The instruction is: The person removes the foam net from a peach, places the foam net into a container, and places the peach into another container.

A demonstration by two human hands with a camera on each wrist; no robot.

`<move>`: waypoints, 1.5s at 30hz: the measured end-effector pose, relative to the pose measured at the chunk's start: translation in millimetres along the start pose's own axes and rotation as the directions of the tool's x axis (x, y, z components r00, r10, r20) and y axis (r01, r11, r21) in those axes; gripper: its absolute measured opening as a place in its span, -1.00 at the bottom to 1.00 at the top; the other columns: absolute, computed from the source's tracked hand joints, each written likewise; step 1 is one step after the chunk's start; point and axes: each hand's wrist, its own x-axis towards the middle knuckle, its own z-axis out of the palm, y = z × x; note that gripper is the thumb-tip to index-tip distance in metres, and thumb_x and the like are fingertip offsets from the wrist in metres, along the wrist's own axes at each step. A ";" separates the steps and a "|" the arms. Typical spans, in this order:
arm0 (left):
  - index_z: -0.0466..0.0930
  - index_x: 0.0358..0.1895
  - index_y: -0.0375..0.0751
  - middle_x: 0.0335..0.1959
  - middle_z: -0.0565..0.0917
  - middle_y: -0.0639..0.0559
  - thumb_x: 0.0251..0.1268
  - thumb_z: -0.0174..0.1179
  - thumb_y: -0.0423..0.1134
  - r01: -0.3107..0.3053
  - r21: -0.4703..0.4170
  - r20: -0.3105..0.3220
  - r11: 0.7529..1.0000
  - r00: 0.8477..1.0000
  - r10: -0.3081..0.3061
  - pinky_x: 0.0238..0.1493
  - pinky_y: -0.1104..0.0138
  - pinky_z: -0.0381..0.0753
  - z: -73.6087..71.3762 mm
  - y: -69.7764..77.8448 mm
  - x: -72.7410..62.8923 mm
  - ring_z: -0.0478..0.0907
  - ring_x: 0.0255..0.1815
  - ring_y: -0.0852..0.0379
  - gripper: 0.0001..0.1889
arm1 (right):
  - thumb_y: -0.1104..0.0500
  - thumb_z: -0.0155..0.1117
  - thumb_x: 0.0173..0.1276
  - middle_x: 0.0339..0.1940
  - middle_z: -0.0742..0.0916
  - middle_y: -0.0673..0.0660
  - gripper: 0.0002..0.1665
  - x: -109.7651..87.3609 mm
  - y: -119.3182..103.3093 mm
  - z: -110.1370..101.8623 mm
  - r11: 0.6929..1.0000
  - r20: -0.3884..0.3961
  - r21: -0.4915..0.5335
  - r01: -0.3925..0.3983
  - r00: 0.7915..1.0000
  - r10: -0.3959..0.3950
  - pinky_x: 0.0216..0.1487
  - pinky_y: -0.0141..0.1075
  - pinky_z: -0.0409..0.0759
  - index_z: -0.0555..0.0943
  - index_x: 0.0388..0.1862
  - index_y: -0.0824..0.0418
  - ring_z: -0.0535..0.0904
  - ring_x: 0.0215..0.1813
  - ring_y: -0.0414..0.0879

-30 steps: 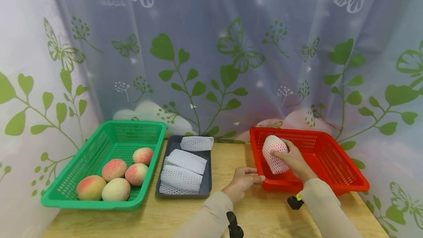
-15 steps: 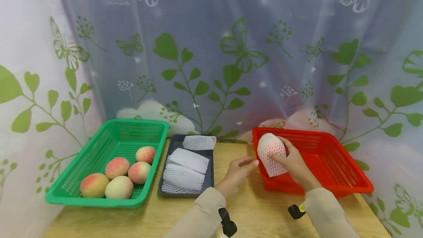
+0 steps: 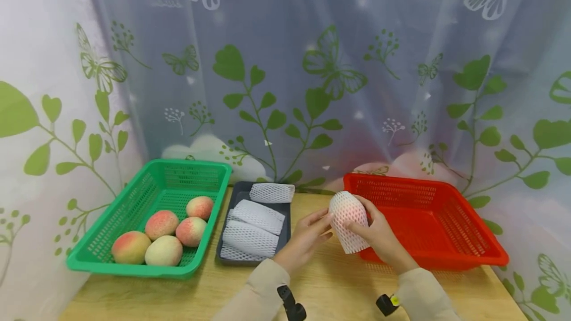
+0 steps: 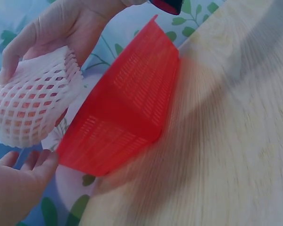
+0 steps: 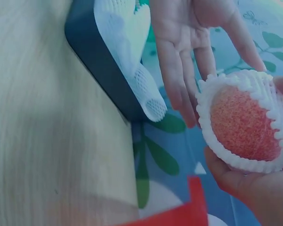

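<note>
A peach sits inside a white foam net sleeve, its red skin showing through the sleeve's open end in the right wrist view. My right hand grips the sleeved peach, thumb on one side and fingers behind, in front of the red basket's left end. From the left, my left hand reaches up to it, fingertips right at the net. Those fingers look extended and loose in the right wrist view. In the left wrist view, the left hand lies just below the sleeved peach.
A red basket stands at the right. On the left, a green basket holds several bare peaches. Between them lies a dark grey tray with several folded foam sleeves. A printed curtain hangs behind the wooden table.
My right hand has carried the sleeved peach left and out from over the red basket. My left hand has left the basket's rim and come up beside the peach.
</note>
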 end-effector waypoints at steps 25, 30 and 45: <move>0.47 0.18 -0.49 0.04 0.62 -0.24 0.23 0.29 -0.31 -0.045 0.214 -0.183 0.976 0.979 0.085 -0.09 0.37 0.58 -52.6 -5.9 -15.6 0.57 -0.13 0.23 -0.51 | 0.13 0.31 0.32 0.44 0.29 0.33 -0.09 1.5 46.9 72.4 0.978 -0.024 0.175 -0.116 0.992 0.122 0.19 -0.01 0.52 0.04 0.50 0.24 0.39 0.31 0.22; 0.48 0.17 -0.48 0.11 0.58 -0.31 0.22 0.30 -0.31 -0.028 0.350 -0.212 0.936 0.971 0.109 0.03 0.30 0.58 -55.4 -7.2 -16.7 0.56 0.04 0.02 -0.52 | 0.17 0.30 0.32 0.37 0.34 0.34 -0.16 3.5 57.2 77.8 0.974 -0.033 0.183 -0.133 0.989 0.142 0.14 -0.02 0.56 0.13 0.48 0.27 0.44 0.25 0.23; 0.62 -0.01 -0.47 -0.08 0.68 -0.29 0.04 0.38 -0.42 -0.069 0.718 -0.216 0.692 0.924 0.316 -0.02 0.16 0.64 -49.8 -18.6 -8.3 0.64 -0.05 -0.11 -0.61 | 0.21 0.14 0.44 0.46 0.22 0.43 -0.18 13.7 91.6 79.8 0.906 0.107 0.388 -0.172 0.984 0.141 0.39 -0.01 0.23 -0.02 0.49 0.45 0.20 0.42 0.18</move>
